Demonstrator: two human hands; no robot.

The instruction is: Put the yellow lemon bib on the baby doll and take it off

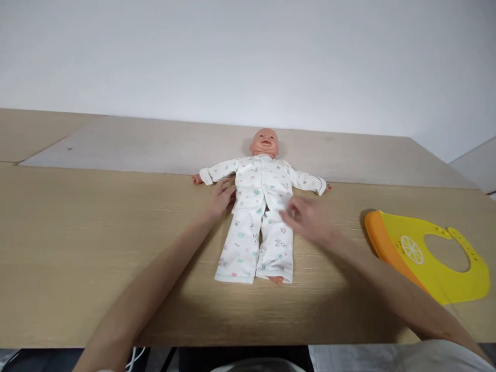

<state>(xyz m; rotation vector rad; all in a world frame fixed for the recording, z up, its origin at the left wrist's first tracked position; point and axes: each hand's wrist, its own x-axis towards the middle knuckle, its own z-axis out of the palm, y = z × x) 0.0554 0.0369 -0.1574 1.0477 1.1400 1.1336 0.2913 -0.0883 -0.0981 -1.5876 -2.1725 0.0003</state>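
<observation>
A baby doll (260,206) in white patterned pyjamas lies on its back on a light wooden table (77,248), head toward the wall and arms spread. My left hand (221,197) rests against the doll's side at the jacket's edge, fingers extended. Over the doll's other hip hovers my right hand (306,219), blurred by motion, its fingers loosely spread near the jacket's hem. Neither hand shows a firm grip on anything.
A yellow silicone bib (437,258) with an orange catch pocket and a lemon print lies on the table to the right. A white wall rises behind the table. A second table surface shows at the far left.
</observation>
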